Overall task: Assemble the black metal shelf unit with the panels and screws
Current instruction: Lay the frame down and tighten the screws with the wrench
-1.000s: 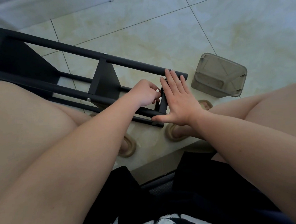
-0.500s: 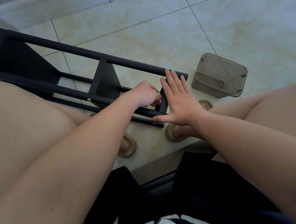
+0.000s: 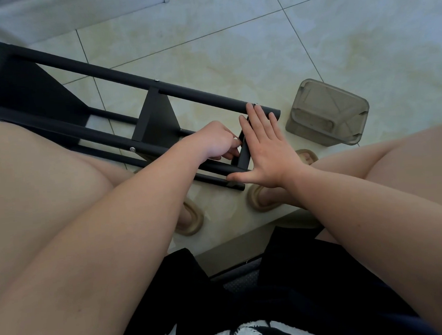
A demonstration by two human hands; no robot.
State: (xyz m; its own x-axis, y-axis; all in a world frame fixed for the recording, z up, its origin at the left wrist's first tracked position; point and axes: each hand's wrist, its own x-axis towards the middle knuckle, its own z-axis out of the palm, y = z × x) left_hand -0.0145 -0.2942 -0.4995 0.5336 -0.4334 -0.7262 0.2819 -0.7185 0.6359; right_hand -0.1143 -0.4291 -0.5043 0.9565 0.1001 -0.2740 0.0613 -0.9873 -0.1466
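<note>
Floor [image 3: 232,37]: pale glazed tiles with thin grout lines; it carries everything listed.
Shelf unit [image 3: 105,72]: black, lying on its side, running from upper left of the frame to centre, between the seated person's knees; laid flat, probably so the rail joints face up and within reach.
Far panel [image 3: 23,88]: upper left, already seated between the rails.
Middle panel [image 3: 157,119]: left of centre, fixed; screw heads [image 3: 132,149] show on the rails above and below it.
End panel [image 3: 243,155]: centre, edge-on at the near rail ends; the piece being fitted, by my judgement.
Right hand [image 3: 268,149]: flat, fingers straight, palm against the end panel's outer face, fingertips up on the top rail, thumb out along a lower rail; placed to brace the panel square.
Left hand [image 3: 213,142]: fingers curled at the panel's inner face; whether they pinch a screw or a tool I cannot tell, as the knuckles hide it.
Container [image 3: 327,111]: translucent grey, right of centre, just beyond the rail ends; likely for hardware, contents not legible.
Sandals [image 3: 189,221]: tan, below the frame.
</note>
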